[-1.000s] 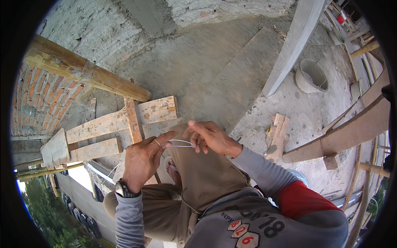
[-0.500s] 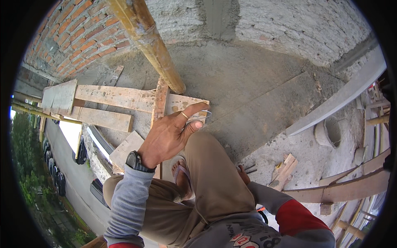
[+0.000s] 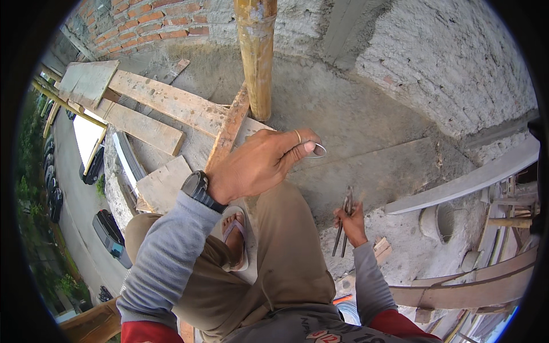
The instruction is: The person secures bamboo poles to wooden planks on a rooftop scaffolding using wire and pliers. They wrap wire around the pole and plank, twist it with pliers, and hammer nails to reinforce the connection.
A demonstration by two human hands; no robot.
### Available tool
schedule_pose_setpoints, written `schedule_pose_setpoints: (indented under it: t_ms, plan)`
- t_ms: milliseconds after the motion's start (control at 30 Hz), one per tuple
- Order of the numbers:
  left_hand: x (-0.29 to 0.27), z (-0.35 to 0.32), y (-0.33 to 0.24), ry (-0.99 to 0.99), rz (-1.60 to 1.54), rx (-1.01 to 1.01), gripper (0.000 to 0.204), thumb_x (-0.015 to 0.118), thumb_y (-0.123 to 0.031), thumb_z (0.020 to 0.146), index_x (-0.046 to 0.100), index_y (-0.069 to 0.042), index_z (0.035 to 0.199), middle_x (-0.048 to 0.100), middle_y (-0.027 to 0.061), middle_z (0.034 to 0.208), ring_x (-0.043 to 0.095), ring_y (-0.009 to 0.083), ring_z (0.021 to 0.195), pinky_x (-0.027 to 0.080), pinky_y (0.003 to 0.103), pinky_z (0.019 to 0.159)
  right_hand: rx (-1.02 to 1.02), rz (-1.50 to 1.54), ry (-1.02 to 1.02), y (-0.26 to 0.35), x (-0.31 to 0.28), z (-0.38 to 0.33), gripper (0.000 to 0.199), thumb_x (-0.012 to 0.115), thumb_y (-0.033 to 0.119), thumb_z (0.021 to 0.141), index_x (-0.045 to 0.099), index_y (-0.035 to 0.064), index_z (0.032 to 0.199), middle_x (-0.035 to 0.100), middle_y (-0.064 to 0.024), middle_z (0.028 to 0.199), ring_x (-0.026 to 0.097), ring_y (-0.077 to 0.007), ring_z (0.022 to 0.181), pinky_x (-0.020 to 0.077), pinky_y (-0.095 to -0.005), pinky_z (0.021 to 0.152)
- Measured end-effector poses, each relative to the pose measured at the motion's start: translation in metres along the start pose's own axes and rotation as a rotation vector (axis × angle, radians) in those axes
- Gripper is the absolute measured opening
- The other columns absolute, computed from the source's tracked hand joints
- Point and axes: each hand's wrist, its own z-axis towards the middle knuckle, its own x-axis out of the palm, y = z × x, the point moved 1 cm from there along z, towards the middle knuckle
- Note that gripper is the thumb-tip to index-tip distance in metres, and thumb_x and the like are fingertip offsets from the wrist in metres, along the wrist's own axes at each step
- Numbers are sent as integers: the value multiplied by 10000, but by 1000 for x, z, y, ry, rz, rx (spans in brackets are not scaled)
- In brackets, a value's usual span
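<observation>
Planks (image 3: 143, 127) lie at left. Left hand (image 3: 251, 168) pinches thin pale wire (image 3: 325, 150) between thumb and forefinger; wire already bent into small loop, beyond fingertips. Right hand (image 3: 354, 224) closed around pincers (image 3: 347, 202), well apart from wire; tool not yet applied. Farther right, grey bucket (image 3: 428, 222), contents cannot be told.

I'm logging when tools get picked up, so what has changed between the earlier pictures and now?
The right hand has left the wire loop, dropped beside the right knee, then come forward, now holding pincers to the right of that knee. The view has turned left. The left hand still pinches the loop; the planks and bamboo pole stay put.
</observation>
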Motion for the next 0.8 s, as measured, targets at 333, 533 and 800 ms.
schedule_pose_setpoints:
  t_ms: [333,533,800]
  plan:
    - [-26,0,-3,52,304,4,363,467,-322,1041,632,-38,886,638,198,696,650,397,710,491,495,655,-126,-5,589,184,32,-95,72,546,-50,942,555,17,965,680,-103,1026,641,-145,958,512,-317,892]
    - [-13,-10,-3,70,383,49,430,502,-359,995,685,-43,768,657,189,706,663,393,748,518,503,719,-159,-98,674,182,43,-110,359,494,-106,883,596,1,1211,689,-135,1198,658,-160,1001,529,-321,927]
    - [0,-20,5,189,263,-92,382,513,-324,966,715,-40,808,678,198,752,676,398,810,537,489,778,147,-565,721,214,31,-119,649,425,-88,841,358,-2,1480,651,-161,1268,629,-123,670,545,-244,488]
